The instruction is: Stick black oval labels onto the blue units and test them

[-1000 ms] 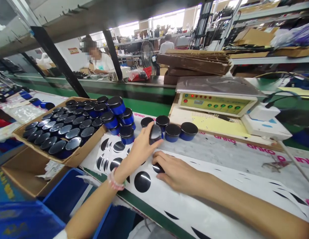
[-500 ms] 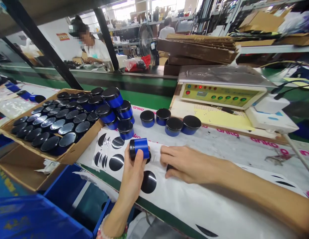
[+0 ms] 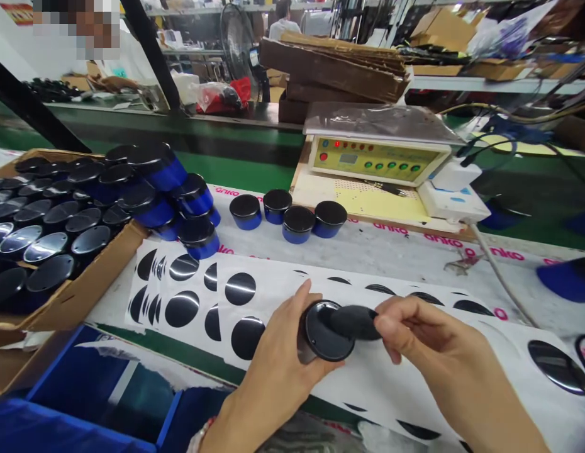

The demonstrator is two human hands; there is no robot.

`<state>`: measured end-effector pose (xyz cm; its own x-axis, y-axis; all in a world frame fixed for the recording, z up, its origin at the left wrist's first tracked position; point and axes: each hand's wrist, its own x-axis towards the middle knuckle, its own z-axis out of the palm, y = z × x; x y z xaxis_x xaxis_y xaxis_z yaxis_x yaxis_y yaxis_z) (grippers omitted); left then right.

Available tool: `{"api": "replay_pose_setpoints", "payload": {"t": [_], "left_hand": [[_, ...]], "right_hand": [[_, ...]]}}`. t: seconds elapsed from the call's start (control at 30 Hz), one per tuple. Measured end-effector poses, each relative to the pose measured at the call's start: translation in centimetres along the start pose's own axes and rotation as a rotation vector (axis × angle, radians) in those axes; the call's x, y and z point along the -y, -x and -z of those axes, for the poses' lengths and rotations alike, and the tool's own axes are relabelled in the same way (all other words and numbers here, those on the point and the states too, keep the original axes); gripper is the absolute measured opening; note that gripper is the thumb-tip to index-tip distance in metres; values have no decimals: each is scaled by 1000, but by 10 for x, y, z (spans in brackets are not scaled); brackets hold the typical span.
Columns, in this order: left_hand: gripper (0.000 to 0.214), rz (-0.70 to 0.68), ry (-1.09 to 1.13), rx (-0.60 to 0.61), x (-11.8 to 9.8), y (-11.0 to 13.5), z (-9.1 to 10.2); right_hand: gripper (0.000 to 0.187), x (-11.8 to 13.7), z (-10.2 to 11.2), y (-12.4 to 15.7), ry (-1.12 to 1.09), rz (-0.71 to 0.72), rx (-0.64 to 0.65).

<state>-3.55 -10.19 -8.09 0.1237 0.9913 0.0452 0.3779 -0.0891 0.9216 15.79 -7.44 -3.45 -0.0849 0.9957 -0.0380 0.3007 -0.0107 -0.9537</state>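
Note:
My left hand is wrapped round a round black-and-blue case, its black recessed face tilted up toward me. Between the thumb and fingers of my right hand is a black round sticker. The sticker overlaps the right part of the case's face; I cannot tell whether it touches. Under both hands lie white sticker sheets with black discs on them. Several similar cases stand beyond my hands, black side up.
At the left a cardboard box is packed with cases, and a stack of cases rises by its corner. A control box with lit buttons stands behind. Blue bins sit below the table edge. A person works across the bench.
My right hand has lifted a black sticker from the sheet area to the case. My left hand has turned the case face up and brought it toward the right hand. The view has shifted right.

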Motion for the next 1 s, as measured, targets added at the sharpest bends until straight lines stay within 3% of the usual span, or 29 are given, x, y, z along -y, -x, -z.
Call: {"api": "replay_pose_setpoints", "payload": {"t": [0.17, 0.27, 0.6, 1.0], "left_hand": [[108, -33, -53, -3, -1, 0, 1], [109, -41, -55, 1, -2, 1, 1], [103, -83, -104, -21, -1, 0, -1], [95, -82, -135, -22, 0, 1, -1]], "right_hand": [[30, -9, -12, -8, -391, -139, -65], [31, -8, -16, -8, -486, -215, -46], [35, -15, -33, -2, -299, -151, 56], [28, -9, -36, -1, -37, 37, -65]]}}
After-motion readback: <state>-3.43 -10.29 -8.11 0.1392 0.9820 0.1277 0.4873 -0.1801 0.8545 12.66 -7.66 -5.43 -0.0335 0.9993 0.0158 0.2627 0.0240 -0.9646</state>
